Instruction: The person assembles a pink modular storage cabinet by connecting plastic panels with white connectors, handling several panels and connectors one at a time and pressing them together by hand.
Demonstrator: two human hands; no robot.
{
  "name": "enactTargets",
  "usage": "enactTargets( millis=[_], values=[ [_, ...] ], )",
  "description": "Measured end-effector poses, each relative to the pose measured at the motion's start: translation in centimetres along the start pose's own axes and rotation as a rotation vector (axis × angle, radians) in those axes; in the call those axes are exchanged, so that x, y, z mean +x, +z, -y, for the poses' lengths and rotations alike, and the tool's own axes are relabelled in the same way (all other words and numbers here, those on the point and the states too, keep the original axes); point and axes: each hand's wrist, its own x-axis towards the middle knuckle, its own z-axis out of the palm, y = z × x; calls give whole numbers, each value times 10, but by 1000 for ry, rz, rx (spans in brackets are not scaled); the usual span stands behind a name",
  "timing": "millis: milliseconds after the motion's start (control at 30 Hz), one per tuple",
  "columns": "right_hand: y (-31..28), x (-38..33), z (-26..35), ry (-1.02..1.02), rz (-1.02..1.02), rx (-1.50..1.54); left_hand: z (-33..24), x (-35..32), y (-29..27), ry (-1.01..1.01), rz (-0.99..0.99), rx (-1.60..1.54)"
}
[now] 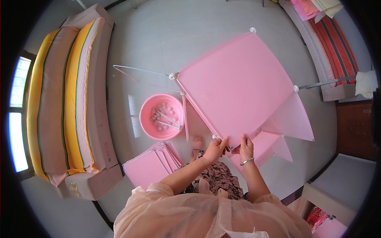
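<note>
- The left hand (pixel 214 151) pinches the near edge of a large pink panel (pixel 234 83), thumb uppermost; its other fingertips are partly hidden.
- The right hand (pixel 246 149), just beside the left, also pinches that edge, its thumb raised along the panel and its fingers curled below; a silver bracelet (pixel 247 161) circles the wrist.
- The large pink panel spreads ahead of both hands as the top of a boxy pink frame, with one white connector (pixel 215 137) just beyond the left thumb.
- More white connectors sit on its other corners: one far ahead of the hands (pixel 253 30), one ahead and to the left (pixel 173 76), one ahead and to the right (pixel 296 89).
- Right beside the right hand, lower pink panels (pixel 265 144) form part of the frame, and a slanted pink panel (pixel 293 119) stands out farther right.
- A thin wire frame (pixel 141 69) juts out well ahead and left of the hands.
- Left of the hands, a pink basin (pixel 173 96) on the floor (pixel 123 119) holds loose connectors (pixel 154 115) and white sticks (pixel 168 125).
- Nearer the person, left of the left forearm, lies a stack of pink panels (pixel 143 166).
- Far left of the hands is a sofa with a yellow-striped cover (pixel 67 99).
</note>
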Motion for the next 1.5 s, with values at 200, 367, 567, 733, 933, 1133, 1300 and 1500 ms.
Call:
enactTargets(
  millis=[200, 367, 567, 733, 933, 1133, 1300, 1500],
  values=[
    [-3, -9, 0, 39, -95, -11, -52, 22, -91, 612, -407, 735],
    [-3, -5, 0, 29, -62, -62, -143, 61, -206, 908, -796, 1429],
    [-6, -6, 8, 43, -35, -154, -161, 80, -232, 499, -286, 1656],
    [-2, -13, 14, 47, -55, -165, -115, 78, -210, 448, -651, 1138],
    [0, -19, 8, 46, -102, -185, -97, 76, -180, 325, -867, 969],
    [-2, -14, -2, 53, -102, -150, -93, 76, -210, 453, -771, 1173],
    [-1, -2, 8, 28, -15, -16, -93, 88, -210, 383, -806, 1176],
    [-7, 11, 21, 13, 53, 123, -89, 74, -141, 992, -1134, 1115]
  ],
)
